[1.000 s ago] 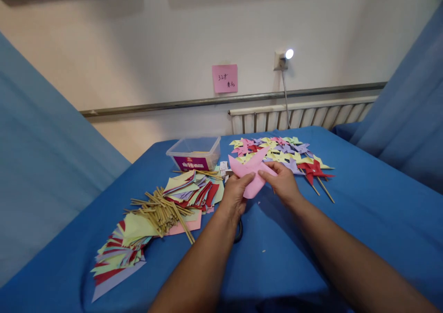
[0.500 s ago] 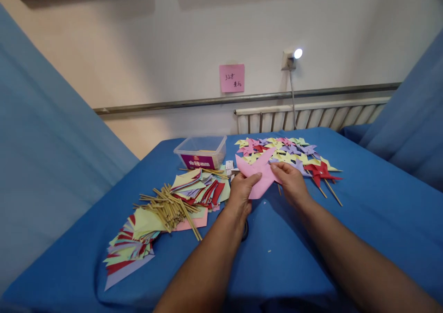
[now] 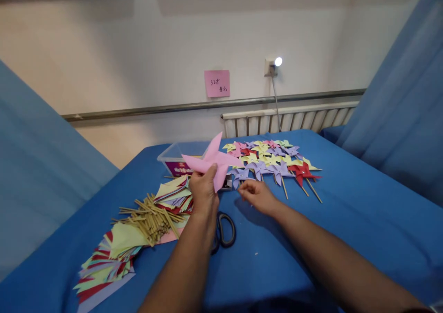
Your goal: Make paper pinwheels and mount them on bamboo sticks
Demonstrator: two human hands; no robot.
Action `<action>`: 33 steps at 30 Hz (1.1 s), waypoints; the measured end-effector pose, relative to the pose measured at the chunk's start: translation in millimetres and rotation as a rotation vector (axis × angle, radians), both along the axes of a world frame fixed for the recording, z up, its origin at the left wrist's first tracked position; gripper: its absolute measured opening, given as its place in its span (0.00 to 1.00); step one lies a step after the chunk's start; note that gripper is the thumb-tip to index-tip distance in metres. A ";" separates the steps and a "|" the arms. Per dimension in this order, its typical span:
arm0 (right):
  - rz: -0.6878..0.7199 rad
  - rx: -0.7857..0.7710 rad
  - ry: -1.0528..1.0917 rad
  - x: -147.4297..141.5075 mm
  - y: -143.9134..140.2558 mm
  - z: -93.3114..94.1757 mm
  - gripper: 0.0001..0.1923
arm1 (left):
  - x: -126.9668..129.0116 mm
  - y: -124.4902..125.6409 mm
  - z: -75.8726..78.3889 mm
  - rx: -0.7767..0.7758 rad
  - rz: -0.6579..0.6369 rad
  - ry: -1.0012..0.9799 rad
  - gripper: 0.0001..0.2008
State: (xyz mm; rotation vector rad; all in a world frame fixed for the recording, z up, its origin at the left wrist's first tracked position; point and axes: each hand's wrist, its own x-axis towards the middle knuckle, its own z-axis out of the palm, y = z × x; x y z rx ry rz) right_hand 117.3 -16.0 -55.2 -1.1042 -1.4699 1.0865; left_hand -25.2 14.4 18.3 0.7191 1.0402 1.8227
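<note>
Centrally, pink folded paper (image 3: 212, 161), pinwheel-shaped, raised above the blue table (image 3: 346, 211), pinched at its lower edge by the closed left hand (image 3: 204, 193). Right hand (image 3: 258, 196): just right of it, low over the cloth, fingers loosely curled, holding nothing discernible. Surrounding: scissors (image 3: 224, 230) near; sticks (image 3: 152, 214) and cut paper (image 3: 107, 262) left; finished pinwheels (image 3: 273, 161) and plastic box (image 3: 173, 158) far.

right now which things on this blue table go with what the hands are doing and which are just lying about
In hand or in use:
- folded pink paper pinwheel head, held up by the left hand
- right hand, over the blue cloth, holding nothing visible

Lying about:
- black-handled scissors
- pile of thin wooden sticks
- stacks of cut coloured paper
- clear plastic box
- finished paper pinwheels on sticks
</note>
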 end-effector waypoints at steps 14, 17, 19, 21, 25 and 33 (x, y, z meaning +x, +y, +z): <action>0.149 0.054 -0.234 -3.1 -4.3 -16.7 0.04 | -21.3 2.3 -11.9 0.040 -0.195 -0.017 0.22; 0.151 0.034 -0.204 -2.4 -5.3 -17.4 0.04 | -36.1 0.6 1.0 0.036 -0.119 -0.081 0.22; 0.139 0.019 -0.194 -1.8 -5.6 -17.7 0.04 | -48.3 1.3 8.5 0.083 0.025 -0.105 0.20; 0.130 0.008 -0.188 -1.4 -5.9 -17.8 0.04 | -58.3 2.8 13.1 0.125 0.158 -0.116 0.18; 0.140 0.015 -0.187 -1.2 -8.0 -17.4 0.05 | -66.4 4.7 14.4 0.139 0.285 -0.149 0.18; 0.076 0.055 -0.205 1.7 -7.5 -24.0 0.07 | -71.9 1.3 17.6 0.174 0.444 -0.095 0.20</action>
